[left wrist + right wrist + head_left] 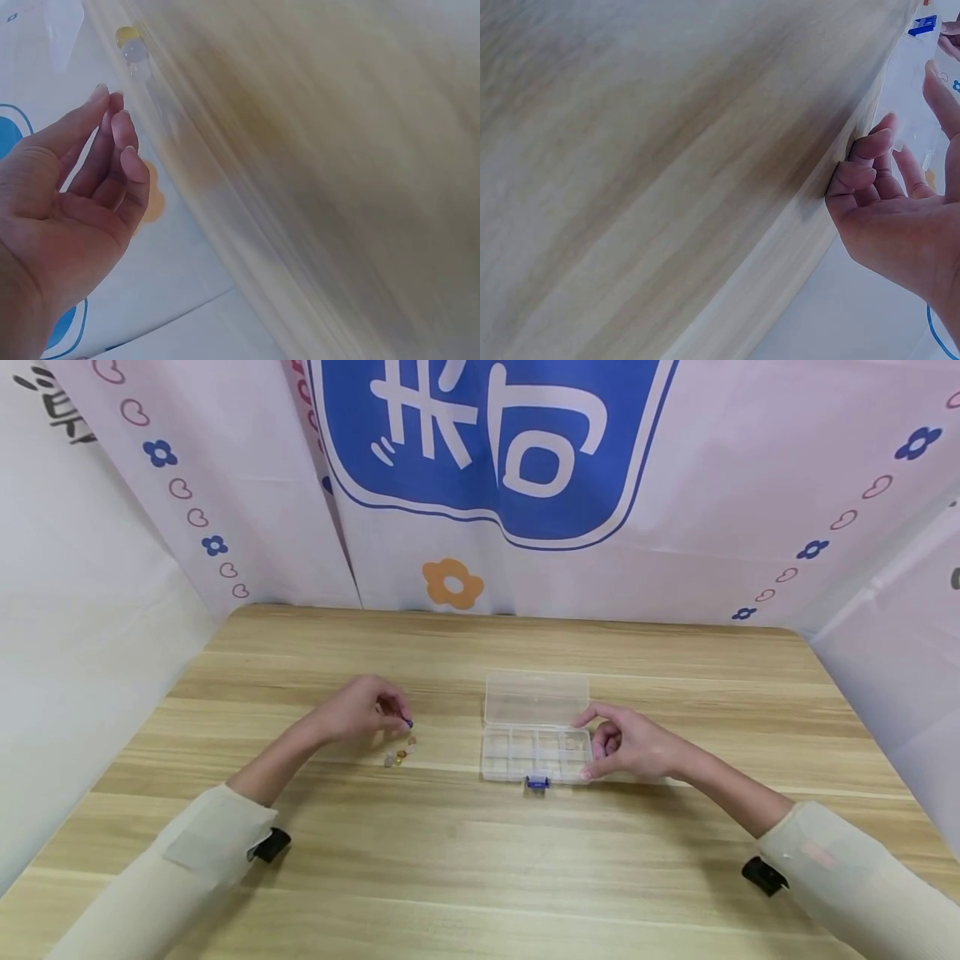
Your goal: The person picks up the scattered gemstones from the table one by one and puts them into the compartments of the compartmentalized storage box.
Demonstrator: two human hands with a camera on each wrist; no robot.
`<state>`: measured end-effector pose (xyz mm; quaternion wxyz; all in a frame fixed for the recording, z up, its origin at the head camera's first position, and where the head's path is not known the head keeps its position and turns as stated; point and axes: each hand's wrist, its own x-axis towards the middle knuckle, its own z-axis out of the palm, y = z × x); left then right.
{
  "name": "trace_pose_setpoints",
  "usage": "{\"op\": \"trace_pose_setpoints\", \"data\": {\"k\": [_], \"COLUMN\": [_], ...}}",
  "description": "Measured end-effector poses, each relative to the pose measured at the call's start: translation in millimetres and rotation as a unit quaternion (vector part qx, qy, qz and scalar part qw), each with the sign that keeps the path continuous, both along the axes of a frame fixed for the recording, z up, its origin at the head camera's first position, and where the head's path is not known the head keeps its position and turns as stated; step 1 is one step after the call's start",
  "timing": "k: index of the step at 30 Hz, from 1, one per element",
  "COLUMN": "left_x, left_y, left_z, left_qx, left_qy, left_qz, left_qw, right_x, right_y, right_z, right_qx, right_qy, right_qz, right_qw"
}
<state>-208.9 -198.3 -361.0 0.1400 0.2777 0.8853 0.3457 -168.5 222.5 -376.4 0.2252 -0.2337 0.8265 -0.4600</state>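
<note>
Sleeves low in the head view, hands at mid-frame over beads and an open box.
Left hand (360,710), left of centre, pinches a dark bead (408,723) just above the loose beads (401,753) on the table (450,860); right hand (630,747) curls round the right end of the box (534,752), thumb near its hinge. Left wrist view: blurred, fingers (120,139) together at upper left, the bead not visible. Right wrist view: fingers (862,161) curled against the box at right. Judged best: hold the pinch firm, steady the box, release low over one compartment.
</note>
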Motion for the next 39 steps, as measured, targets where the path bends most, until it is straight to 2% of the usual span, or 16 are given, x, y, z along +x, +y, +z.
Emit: {"op": "trace_pose_setpoints", "data": {"k": [8, 20, 30, 39], "left_x": [-2.0, 1.1, 3.3, 5.9], "left_y": [7.1, 12.3, 25.1, 35.1], "left_z": [0.5, -0.7, -0.5, 2.7], "left_qx": [0.018, 0.013, 0.026, 0.033], "left_qy": [0.021, 0.031, 0.037, 0.026], "left_qz": [-0.02, 0.001, 0.002, 0.012], "left_qw": [0.9994, 0.9994, 0.999, 0.9991], "right_x": [-0.5, -0.5, 0.4, 0.0], "right_y": [-0.1, -0.2, 0.1, 0.2], "right_z": [-0.3, -0.1, 0.6, 0.0], "right_qx": [-0.006, -0.002, -0.005, -0.004], "right_qy": [-0.001, 0.0, 0.001, 0.003], "right_qz": [0.001, 0.002, 0.0, 0.0], "right_qw": [1.0, 1.0, 1.0, 1.0]}}
